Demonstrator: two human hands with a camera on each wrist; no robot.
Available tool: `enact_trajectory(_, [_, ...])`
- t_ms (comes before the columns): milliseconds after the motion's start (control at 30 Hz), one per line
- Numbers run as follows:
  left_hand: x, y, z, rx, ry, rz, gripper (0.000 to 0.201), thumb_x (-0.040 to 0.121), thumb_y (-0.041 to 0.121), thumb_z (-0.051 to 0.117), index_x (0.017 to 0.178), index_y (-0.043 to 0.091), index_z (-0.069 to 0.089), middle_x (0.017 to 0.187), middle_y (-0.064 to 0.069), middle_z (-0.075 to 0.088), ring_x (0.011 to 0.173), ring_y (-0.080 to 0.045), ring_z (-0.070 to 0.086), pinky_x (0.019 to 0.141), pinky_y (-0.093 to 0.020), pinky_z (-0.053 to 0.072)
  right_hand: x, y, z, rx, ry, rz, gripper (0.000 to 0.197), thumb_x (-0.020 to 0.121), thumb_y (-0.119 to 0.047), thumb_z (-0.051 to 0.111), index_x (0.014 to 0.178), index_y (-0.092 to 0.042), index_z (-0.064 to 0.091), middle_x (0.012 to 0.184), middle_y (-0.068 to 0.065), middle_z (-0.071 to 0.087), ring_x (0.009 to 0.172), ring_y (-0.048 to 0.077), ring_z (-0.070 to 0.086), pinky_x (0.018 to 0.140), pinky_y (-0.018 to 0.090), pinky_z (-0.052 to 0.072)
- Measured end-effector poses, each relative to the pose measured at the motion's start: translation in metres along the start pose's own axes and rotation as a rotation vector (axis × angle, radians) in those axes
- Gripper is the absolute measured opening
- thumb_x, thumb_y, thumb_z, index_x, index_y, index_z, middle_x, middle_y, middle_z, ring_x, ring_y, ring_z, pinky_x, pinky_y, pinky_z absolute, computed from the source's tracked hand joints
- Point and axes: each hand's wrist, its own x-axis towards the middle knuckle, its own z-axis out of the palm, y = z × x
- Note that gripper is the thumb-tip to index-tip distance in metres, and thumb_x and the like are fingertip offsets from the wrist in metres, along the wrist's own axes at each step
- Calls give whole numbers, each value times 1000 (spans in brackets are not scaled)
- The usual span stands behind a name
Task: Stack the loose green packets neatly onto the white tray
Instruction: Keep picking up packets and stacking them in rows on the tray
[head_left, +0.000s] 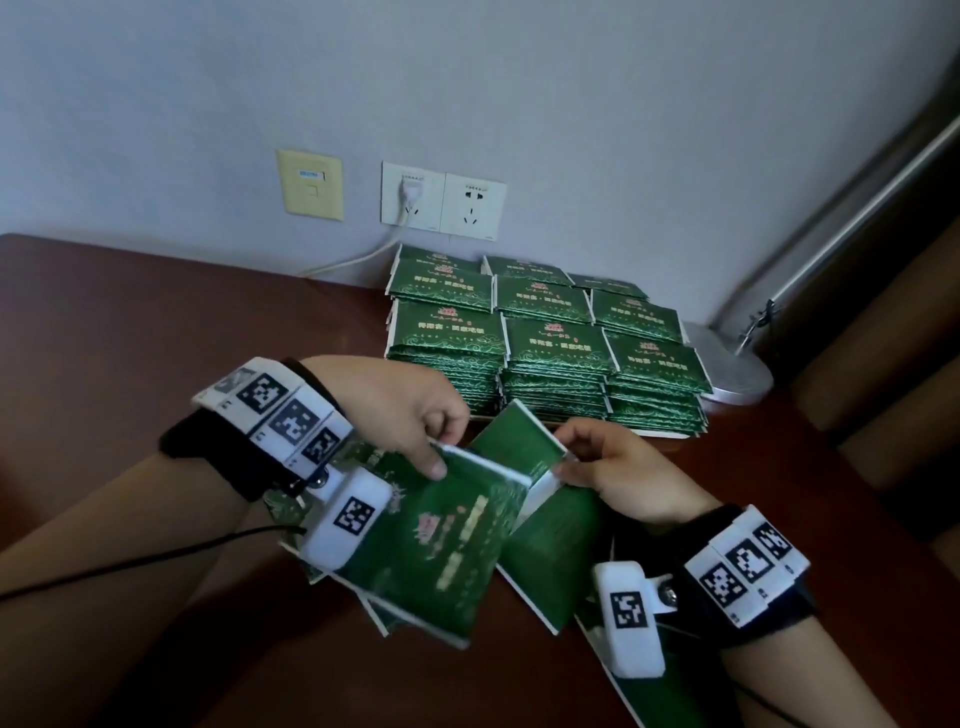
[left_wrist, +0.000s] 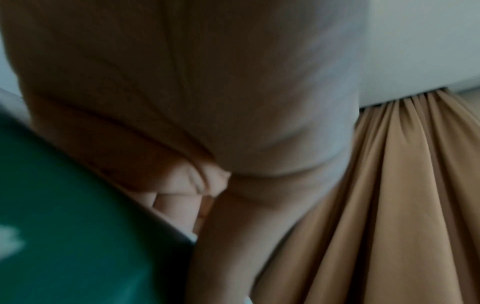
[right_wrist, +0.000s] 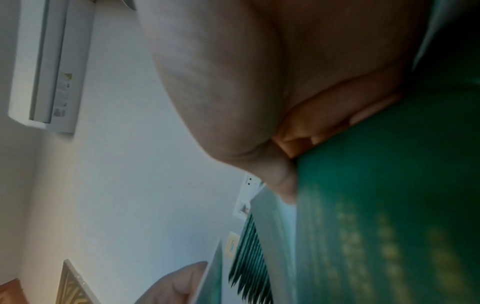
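Note:
Several stacks of green packets stand in rows on the white tray at the back of the table, against the wall. My left hand grips a fanned bundle of green packets above the table, thumb on top. In the left wrist view the bundle lies against the curled fingers. My right hand pinches the white edge of a tilted green packet, close beside the bundle. In the right wrist view that packet is blurred under the thumb.
More loose green packets lie on the brown table under my right wrist. Wall sockets with a plugged white cord sit behind the tray. A round silver lamp base stands right of the tray, with brown upholstery beyond.

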Motion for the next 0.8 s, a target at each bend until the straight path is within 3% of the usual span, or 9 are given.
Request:
enact_trajectory(67, [-5,-8,-8,-120,69,22,16,90,22,71,91,21,55,70,-10,58,55,-23,42,56,-33,37,-2,0,-6,137,57,35,11,94,4,57,92,-6,58,76,11,68,66,23,64,64,33,53])
enact_trajectory(133, [-9,-15,-13,-217,119,6,19,95,18,65,105,20,49,75,-13,59,53,-16,40,52,-27,36,-4,-3,-9,284,103,65,8,95,3,55,94,-5,57,79,16,68,66,26,65,66,37,54])
enact_trajectory(233, [-13,-17,-18,-369,68,39,31,96,5,58,113,26,42,96,-22,68,70,-23,56,70,-34,48,-6,-3,-12,310,29,79,14,91,-3,64,104,-1,58,94,19,72,78,31,70,74,42,58])
enact_trajectory(300, [-15,-15,-18,-285,5,39,44,91,-5,60,120,27,47,99,-7,70,80,-18,65,74,-29,53,-6,0,-12,243,-87,55,34,83,1,71,114,-3,60,108,22,71,94,40,70,84,50,57])
enact_trajectory(367, [-13,-14,-16,-176,-78,32,58,83,-8,68,125,29,54,106,2,68,90,-11,69,80,-31,57,-5,1,-11,217,-125,40,43,80,15,65,117,-7,63,113,22,70,100,41,69,87,52,56])
enact_trajectory(467, [-8,-11,-9,-18,-149,-13,66,75,-4,76,117,44,60,115,14,63,102,-15,67,90,-47,56,-5,0,-11,138,-46,35,50,80,24,56,108,-14,71,107,12,74,96,30,71,86,49,57])
enact_trajectory(567, [-5,-7,-7,67,-106,-46,62,75,0,79,115,45,63,120,17,59,106,-10,62,96,-40,52,-5,1,-12,148,51,46,55,80,27,47,92,-18,77,97,9,76,88,30,72,78,44,59])
enact_trajectory(667, [-10,-10,-10,20,-55,-8,50,78,5,79,103,47,67,113,18,67,103,-3,63,97,-33,50,-2,1,-13,185,131,62,55,78,26,39,64,-19,67,87,14,70,69,29,64,62,35,53])
enact_trajectory(800, [-18,-12,-16,-49,51,3,31,83,13,77,101,38,75,97,22,73,92,3,67,90,-26,51,0,-1,-14,247,169,114,43,85,22,33,70,-10,58,100,24,68,71,28,61,60,32,51])
